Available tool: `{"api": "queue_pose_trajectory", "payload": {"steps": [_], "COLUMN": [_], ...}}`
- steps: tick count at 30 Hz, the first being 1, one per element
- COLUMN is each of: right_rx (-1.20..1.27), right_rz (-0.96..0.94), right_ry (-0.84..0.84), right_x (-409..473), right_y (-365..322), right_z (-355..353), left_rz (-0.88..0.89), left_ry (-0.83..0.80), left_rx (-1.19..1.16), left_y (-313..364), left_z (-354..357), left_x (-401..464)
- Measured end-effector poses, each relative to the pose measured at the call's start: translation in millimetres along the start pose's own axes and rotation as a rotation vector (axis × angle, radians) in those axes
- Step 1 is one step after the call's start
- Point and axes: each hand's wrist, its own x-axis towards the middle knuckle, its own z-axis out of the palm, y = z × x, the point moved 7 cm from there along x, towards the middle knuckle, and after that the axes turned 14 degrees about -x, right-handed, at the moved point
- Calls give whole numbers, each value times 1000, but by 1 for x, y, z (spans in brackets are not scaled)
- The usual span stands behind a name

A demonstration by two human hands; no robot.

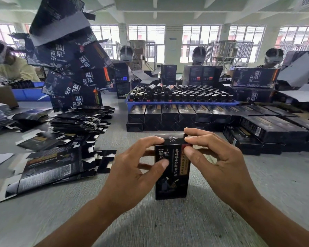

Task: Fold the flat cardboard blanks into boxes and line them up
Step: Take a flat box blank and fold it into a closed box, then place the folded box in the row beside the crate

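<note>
Box (173, 168) of black printed cardboard stands upright on the grey table (168, 225), near the front edge and between the person's two hands. Open table lies all round its base: bare grey surface toward the camera and to the right, and a strip of clear table behind it before the rows of finished boxes (169, 114) lined up side by side. To the left, well apart, flat blanks (48, 164) lie spread in a loose fan, with a taller heap of blanks (78, 120) behind them.

Left hand (132, 168) grips the box's upper left corner, forefinger curled over the top flap and thumb pressed on the front face. Right hand (219, 161) pinches the upper right corner, forefinger on the top edge and thumb on the front just below it. Behind the finished rows sits a blue tray (182, 103) full of dark bottles.
</note>
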Motion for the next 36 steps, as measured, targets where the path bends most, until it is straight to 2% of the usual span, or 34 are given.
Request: {"api": "queue_pose_trajectory", "payload": {"steps": [2,4,7,9,11,13,16,20,24,26,30,36], "right_rx": [-86,-206,-316,-414,-516,-574,-594,-613,-750,-805,-841,-1103], "right_rz": [-8,-8,18,-32,-97,-137,-157,9,239,357,552,641], "right_ry": [-27,-109,-309,-401,-447,-462,-438,-342,-186,-159,-126,-235], "right_x": [-1,-4,-12,-17,-22,-25,-24,-10,11,19,33,41], "right_y": [3,5,11,10,5,2,2,23,64,90,134,177], "right_z": [4,13,34,45,52,56,56,39,-2,-24,-55,-64], "left_rz": [-38,-85,-192,-264,-321,-366,-388,-415,-406,-403,-406,-399], "left_ry": [-28,11,193,334,434,452,406,304,59,-9,-68,-123], "left_rx": [-11,-40,-98,-202,-321,-395,-413,-351,7,139,256,333], "left_y": [-5,-11,-27,-39,-48,-53,-55,-64,-79,-82,-79,-82], "left_z": [1,-3,-20,-31,-38,-37,-32,-23,-6,0,2,5], "left_x": [1,1,3,3,3,3,3,-1,-9,-7,-4,-6]}}
